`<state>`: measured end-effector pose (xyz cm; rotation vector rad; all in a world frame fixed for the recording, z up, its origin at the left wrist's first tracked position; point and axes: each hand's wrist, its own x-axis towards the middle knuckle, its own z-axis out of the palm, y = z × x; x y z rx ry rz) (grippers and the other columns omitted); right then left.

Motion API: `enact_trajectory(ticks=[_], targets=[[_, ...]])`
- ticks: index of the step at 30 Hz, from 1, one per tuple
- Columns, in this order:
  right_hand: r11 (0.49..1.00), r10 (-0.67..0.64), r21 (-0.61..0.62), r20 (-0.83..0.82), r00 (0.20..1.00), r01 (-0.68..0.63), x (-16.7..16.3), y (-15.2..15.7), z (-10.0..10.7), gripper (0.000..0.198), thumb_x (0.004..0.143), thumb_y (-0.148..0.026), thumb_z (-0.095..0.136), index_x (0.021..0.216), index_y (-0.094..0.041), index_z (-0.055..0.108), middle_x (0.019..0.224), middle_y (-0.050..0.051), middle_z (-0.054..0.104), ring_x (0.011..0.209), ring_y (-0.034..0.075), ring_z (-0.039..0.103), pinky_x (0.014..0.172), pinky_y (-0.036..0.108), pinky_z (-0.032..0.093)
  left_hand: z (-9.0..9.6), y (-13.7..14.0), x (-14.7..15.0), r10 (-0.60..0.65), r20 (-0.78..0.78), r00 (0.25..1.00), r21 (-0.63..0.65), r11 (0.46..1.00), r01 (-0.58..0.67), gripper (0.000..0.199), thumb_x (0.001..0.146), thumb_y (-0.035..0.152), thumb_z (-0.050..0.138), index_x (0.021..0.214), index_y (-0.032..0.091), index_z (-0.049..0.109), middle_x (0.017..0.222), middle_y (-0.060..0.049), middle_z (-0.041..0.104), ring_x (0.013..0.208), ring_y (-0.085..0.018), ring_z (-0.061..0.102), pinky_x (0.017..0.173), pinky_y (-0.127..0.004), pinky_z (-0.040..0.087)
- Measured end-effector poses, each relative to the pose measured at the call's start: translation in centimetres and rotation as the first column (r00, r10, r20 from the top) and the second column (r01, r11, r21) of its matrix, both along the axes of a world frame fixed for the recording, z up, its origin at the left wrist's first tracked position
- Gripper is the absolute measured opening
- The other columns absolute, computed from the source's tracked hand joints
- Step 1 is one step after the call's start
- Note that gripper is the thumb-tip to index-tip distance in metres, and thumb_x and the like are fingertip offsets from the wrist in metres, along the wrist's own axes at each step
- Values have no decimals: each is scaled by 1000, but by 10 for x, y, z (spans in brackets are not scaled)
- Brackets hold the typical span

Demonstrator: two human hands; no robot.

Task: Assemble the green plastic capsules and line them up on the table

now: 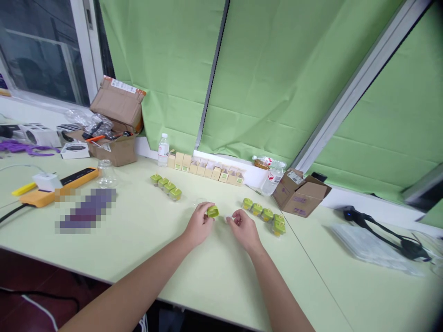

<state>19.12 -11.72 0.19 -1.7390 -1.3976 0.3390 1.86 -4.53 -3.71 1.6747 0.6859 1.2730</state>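
Note:
My left hand is closed around a small green lid, its hollow side turned partly toward me. Just to the right, my right hand has its thumb and fingers pinched together above the table. A tiny whitish piece shows at those fingertips, too small to name. Behind my left hand stands a clear container, mostly hidden. One row of small clear containers with green lids is at the left, and a similar row with yellowish contents sits close to my right hand.
Several small beige boxes line the back beside an upright bottle. Two bottles and an open carton are at the back right. A glass flask, orange power strip and packed cardboard box occupy the left.

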Motion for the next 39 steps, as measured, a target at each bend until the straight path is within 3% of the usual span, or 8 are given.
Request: enact_trajectory(ticks=[3,6,11,17,23,28,35,39], targets=[[976,209,-21,-176,962,-216,-8,0,0,30,82,-48,61,72,-20,64,59,-2,52,53,13,44,52,25,35,3,-3,-1,-1,-50,999,8,1000,1,47,78,6,51,123,19,58,125,-11,58,91,-16,66,76,-28,57],[945,291,-54,-311,905,-323,-17,0,-2,32,81,-49,62,83,-18,71,65,-1,58,52,12,45,49,25,38,9,-7,-3,-33,-122,992,-4,999,33,49,79,8,53,127,18,56,108,-8,65,82,-15,66,71,-26,57],[967,224,-47,-324,919,-252,-21,3,-4,34,82,-48,59,88,-18,74,74,2,65,49,11,50,45,24,39,11,-12,-2,-71,-115,991,41,996,76,44,81,12,56,124,18,55,112,-9,63,81,-15,68,75,-28,59],[982,136,-79,-334,933,-172,-18,4,-5,32,81,-45,60,89,-18,76,53,-1,57,45,12,48,39,22,33,6,-13,0,-123,-94,988,157,978,136,37,80,9,56,115,18,59,117,-10,58,88,-15,68,84,-33,60],[981,135,-60,-466,875,-183,-18,3,1,37,73,-44,70,98,-18,76,82,5,73,64,17,63,45,23,45,8,-9,0,-103,-59,993,31,994,105,28,81,10,55,107,17,64,104,-9,70,84,-17,71,80,-33,60],[978,165,-27,-513,842,-207,-19,1,6,40,70,-45,74,97,-17,77,79,5,74,61,16,62,48,23,45,8,-4,1,-55,-24,998,-53,997,54,20,80,15,60,98,16,70,94,-8,75,81,-19,73,77,-31,60],[972,196,-14,-506,840,-235,-14,1,2,39,69,-48,75,94,-18,78,78,5,74,63,16,62,50,25,47,0,-1,3,-81,20,997,-111,990,82,14,79,18,65,89,15,73,86,-8,77,80,-19,73,79,-33,60],[971,194,-21,-518,833,-239,-12,1,1,39,68,-48,77,91,-17,76,78,6,74,62,17,62,50,26,47,2,-2,4,-81,-2,997,-55,995,81,13,79,16,62,86,16,73,85,-6,76,78,-19,72,76,-31,59]])
